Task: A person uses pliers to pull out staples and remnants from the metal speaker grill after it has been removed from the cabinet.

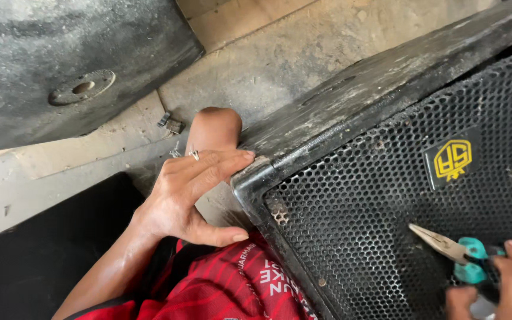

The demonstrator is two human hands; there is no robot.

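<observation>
A large black speaker cabinet (351, 101) lies tilted in front of me, its perforated metal grille (386, 213) facing up. My left hand (188, 195) rests on the cabinet's near left corner (250, 178), fingers laid over the edge and thumb below; it wears a ring. My right hand (508, 284), at the bottom right edge and partly cut off, grips long-nose pliers (445, 246) with teal handles. The plier jaws are closed and point left over the grille. A yellow emblem plate (451, 160) sits on the grille above the pliers.
A second dusty black cabinet (60, 65) with a round metal socket (81, 88) lies at the upper left. My knee (214, 127) and red striped shorts (232, 284) are beside the speaker. Small metal bits (170, 123) lie on the concrete floor (291, 53).
</observation>
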